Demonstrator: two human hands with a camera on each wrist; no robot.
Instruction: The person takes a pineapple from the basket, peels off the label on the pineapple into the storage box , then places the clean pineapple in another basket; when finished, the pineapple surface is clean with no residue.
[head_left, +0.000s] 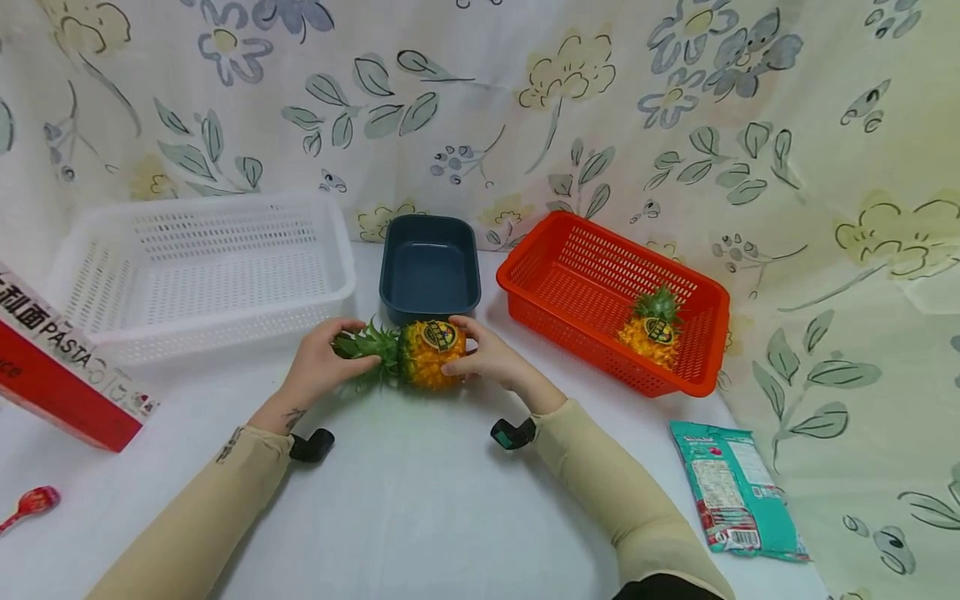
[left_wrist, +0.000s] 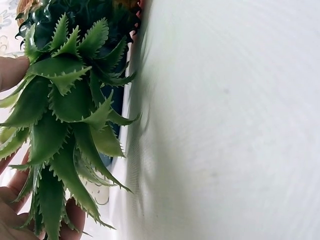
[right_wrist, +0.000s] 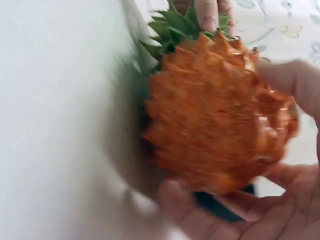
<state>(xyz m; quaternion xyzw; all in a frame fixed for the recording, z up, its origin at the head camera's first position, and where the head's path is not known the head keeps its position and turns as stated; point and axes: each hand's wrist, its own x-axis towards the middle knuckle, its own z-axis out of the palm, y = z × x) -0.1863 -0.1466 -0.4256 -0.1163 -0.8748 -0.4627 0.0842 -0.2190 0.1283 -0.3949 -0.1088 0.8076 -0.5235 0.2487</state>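
Observation:
A pineapple (head_left: 429,367) with an orange body and a round label lies sideways in front of the dark blue bin, its leafy crown (left_wrist: 65,100) to the left. My left hand (head_left: 324,360) holds it by the crown, thumb on the near side and fingers behind the leaves. On the other end my right hand (head_left: 497,358) grips the base of the fruit; in the right wrist view its thumb and curled fingers surround the spiky body (right_wrist: 215,115). The dark blue bin (head_left: 431,264) stands right behind the pineapple.
A white basket (head_left: 341,287) stands at the back left. In the red basket (head_left: 577,325) at the back right lies another pineapple (head_left: 652,333). A red pasta box (head_left: 67,375) and a lollipop (head_left: 37,500) are at left, a teal snack packet (head_left: 738,492) at right.

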